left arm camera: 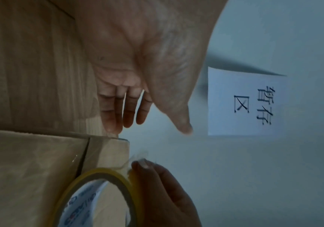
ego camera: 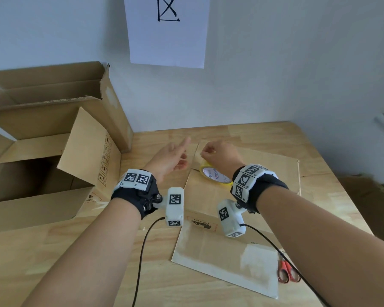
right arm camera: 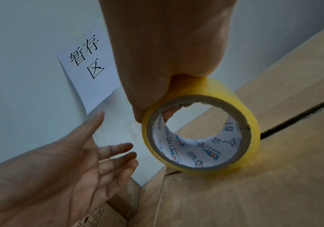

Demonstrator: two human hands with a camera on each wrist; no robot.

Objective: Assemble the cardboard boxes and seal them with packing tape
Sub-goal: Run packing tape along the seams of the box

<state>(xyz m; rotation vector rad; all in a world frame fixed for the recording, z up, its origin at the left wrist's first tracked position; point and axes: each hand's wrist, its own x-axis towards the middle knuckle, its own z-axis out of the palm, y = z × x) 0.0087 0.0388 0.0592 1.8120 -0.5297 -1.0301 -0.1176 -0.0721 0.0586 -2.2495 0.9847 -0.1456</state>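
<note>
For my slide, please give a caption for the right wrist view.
Right hand grips yellow tape roll on cardboard box.

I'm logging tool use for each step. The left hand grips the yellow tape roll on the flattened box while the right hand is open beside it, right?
No, the hands are swapped. The right hand grips the tape roll on the flattened box; the left hand is open beside it. The right wrist view shows this best.

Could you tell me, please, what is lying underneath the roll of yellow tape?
The tape roll stands on edge on a flattened cardboard box, beside a dark gap between its flaps. The right hand grips the roll from above. What lies under the cardboard is hidden.
</note>
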